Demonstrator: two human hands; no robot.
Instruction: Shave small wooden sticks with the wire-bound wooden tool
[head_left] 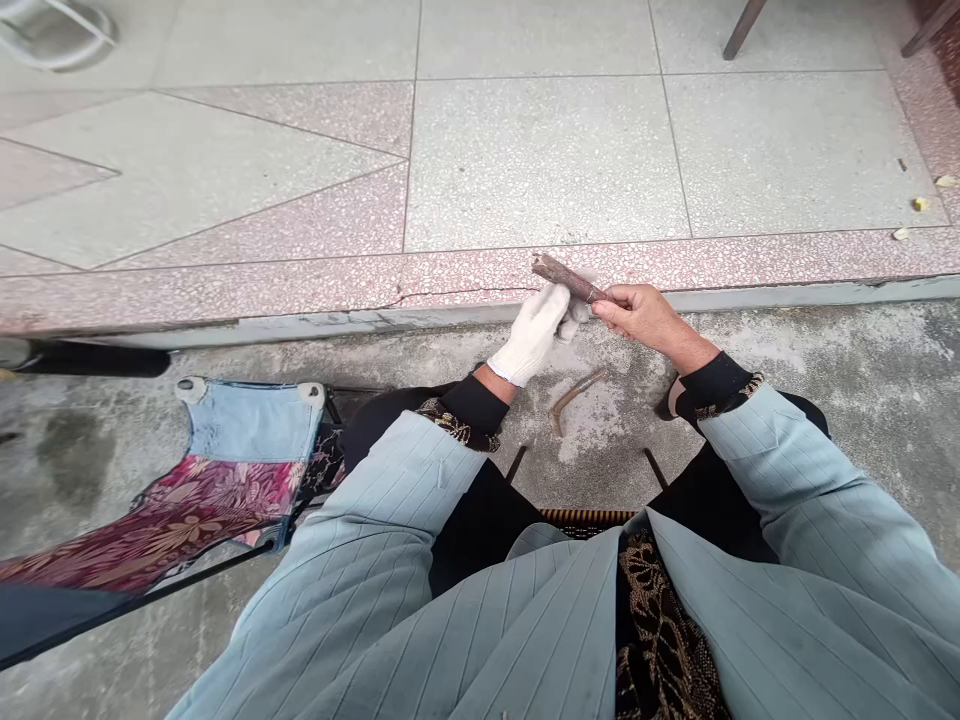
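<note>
A rough, dark brown stick-like piece (564, 276) is held in front of me, over the edge of the tiled step. It tilts slightly, with its ragged end up to the left and a thin pale line across it near the right end. My left hand (534, 330), in a white knit glove, closes round its underside. Bare fingers of my right hand (645, 318) pinch the right end between thumb and forefinger. Below both hands, a bent brown tool or stick (576, 398) lies on the concrete, its exact kind unclear.
A raised terrazzo step (315, 300) runs across in front of me. To the left stands a folding chair (247, 425) with denim and floral cloth. A black cylindrical object (97, 358) juts in at the left edge. Furniture legs (744, 28) and pale scraps (921, 204) are at the right.
</note>
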